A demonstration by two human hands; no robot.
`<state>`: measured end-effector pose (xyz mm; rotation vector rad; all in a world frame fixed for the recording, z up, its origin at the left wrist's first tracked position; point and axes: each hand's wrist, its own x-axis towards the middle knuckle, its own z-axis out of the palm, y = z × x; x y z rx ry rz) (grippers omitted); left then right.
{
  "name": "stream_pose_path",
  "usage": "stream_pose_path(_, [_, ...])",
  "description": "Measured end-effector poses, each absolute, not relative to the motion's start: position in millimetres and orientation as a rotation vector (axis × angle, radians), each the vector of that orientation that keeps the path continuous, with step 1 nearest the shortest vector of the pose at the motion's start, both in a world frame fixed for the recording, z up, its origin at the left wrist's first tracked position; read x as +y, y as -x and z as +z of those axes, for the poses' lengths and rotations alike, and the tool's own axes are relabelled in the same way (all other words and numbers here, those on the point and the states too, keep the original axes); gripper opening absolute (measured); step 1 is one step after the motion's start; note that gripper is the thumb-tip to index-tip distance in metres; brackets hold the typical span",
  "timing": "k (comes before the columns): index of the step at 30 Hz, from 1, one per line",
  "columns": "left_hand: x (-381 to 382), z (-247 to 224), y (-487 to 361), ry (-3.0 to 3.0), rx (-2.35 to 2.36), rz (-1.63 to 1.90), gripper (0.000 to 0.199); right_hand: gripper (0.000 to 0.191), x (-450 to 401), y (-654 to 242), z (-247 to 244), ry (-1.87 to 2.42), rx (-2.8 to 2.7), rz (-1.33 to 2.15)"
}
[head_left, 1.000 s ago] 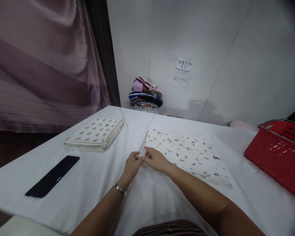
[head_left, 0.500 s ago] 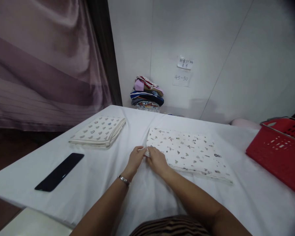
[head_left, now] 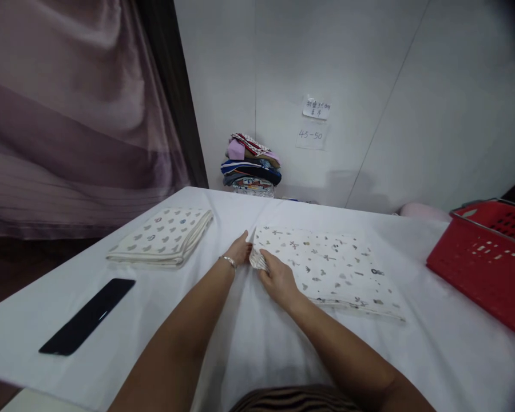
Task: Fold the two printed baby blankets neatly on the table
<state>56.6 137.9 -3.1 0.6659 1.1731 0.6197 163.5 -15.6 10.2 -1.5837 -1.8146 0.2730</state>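
Observation:
A folded white cloth (head_left: 326,263) with small grey and brown prints lies flat before me, its near left corner lifted. My right hand (head_left: 278,277) is closed on that corner, thumb on top, and a bit of the layered edge shows bent up there. My left hand (head_left: 239,250) is at the cloth's left edge, thumb stretched up and apart from the fingers. Its fingertips are at the edge and partly hidden. To the left lies a second folded cloth (head_left: 163,236), cream with grey mushroom-like prints.
A black phone-like slab (head_left: 88,316) lies on the white-covered table (head_left: 154,320) at left. The red basket (head_left: 480,263) stands at the right edge. Behind the table is a stack of folded fabrics (head_left: 251,166) against the wall. A pink curtain (head_left: 68,126) hangs at left.
My left hand has moved away from the near left corner, further up along the cloth's left edge, its thumb now raised. The right hand still holds the corner, now lifted more. The view has shifted slightly.

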Motion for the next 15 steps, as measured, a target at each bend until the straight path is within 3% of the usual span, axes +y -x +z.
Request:
stream_pose_path(10, [191,-5,-82,-0.741,1.202,0.595,0.056,0.06,-19,-173,11,1.47,-1.796,0.299])
stream_pose_path(15, [204,-8,-96,-0.823,1.24,0.631,0.032,0.063,-25,-180,16,1.443,-1.659,0.368])
